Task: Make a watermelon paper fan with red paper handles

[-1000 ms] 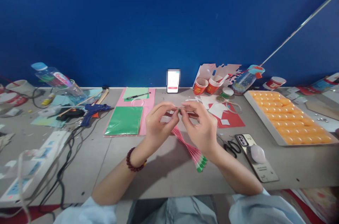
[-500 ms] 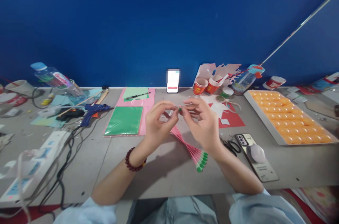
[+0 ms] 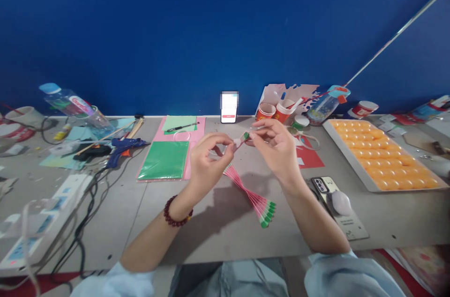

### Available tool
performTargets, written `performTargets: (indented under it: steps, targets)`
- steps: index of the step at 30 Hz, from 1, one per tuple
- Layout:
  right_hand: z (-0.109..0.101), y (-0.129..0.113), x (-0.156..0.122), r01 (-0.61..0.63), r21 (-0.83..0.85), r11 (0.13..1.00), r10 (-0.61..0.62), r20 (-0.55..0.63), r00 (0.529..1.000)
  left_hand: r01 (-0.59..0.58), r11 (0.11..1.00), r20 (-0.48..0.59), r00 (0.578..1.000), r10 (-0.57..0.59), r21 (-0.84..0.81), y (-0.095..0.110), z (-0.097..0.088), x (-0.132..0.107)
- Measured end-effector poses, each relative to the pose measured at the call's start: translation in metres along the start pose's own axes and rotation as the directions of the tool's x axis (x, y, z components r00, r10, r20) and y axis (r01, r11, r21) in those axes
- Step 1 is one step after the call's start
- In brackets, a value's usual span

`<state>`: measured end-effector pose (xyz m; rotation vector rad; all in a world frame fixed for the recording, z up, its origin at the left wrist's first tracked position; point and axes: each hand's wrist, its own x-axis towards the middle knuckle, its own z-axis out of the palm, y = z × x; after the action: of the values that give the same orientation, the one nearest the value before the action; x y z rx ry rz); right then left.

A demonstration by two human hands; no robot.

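Observation:
My left hand point(image 3: 210, 159) pinches a small pink-and-green paper strip point(image 3: 245, 136) between thumb and fingertips. Its green end points up and right, where the thumb and forefinger of my right hand point(image 3: 276, 149) close on it; my other right fingers are loosely bent. Fingers hide part of the strip, so its full length does not show. On the table below lies a crossed bundle of pink paper strips point(image 3: 249, 191), fanned out at green tips near me. Its far end runs behind my left hand.
Left are a green paper pack point(image 3: 164, 160), a blue glue gun point(image 3: 123, 149), a power strip point(image 3: 45, 217) and a bottle point(image 3: 79, 105). A lit phone point(image 3: 228, 112) leans on the blue wall. Right stand paper cups point(image 3: 266, 112), a phone point(image 3: 351, 222) and an orange-domed tray point(image 3: 381, 156).
My right hand has shifted slightly right and up, away from the left. More of the strip and its green end now shows between my fingertips. The bundle lies still.

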<state>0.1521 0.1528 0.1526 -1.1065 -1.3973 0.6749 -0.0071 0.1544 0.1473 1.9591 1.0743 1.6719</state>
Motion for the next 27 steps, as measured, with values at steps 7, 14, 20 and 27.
performTargets:
  steps: [7, 14, 20, 27]
  targets:
    - [-0.018, 0.034, 0.030, -0.102, 0.191, 0.976, 0.111, -0.036, 0.993, 0.072, 0.996, 0.006, 0.997, -0.072, -0.047, -0.005, -0.005, 0.000]
    - [-0.013, 0.032, 0.029, -0.015, 0.070, 0.997, 0.022, -0.093, 0.995, -0.017, 0.997, 0.124, 0.992, 0.007, 0.072, -0.007, -0.005, 0.002]
    - [0.014, 0.003, -0.004, 0.130, -0.154, 0.979, -0.142, -0.065, 0.988, 0.034, 0.994, 0.206, 0.977, -0.055, 0.107, -0.011, -0.002, -0.001]
    - [0.020, -0.008, -0.015, 0.199, -0.211, 0.957, -0.218, -0.071, 0.973, -0.009, 0.994, 0.145, 0.989, -0.007, 0.109, -0.010, -0.002, 0.000]
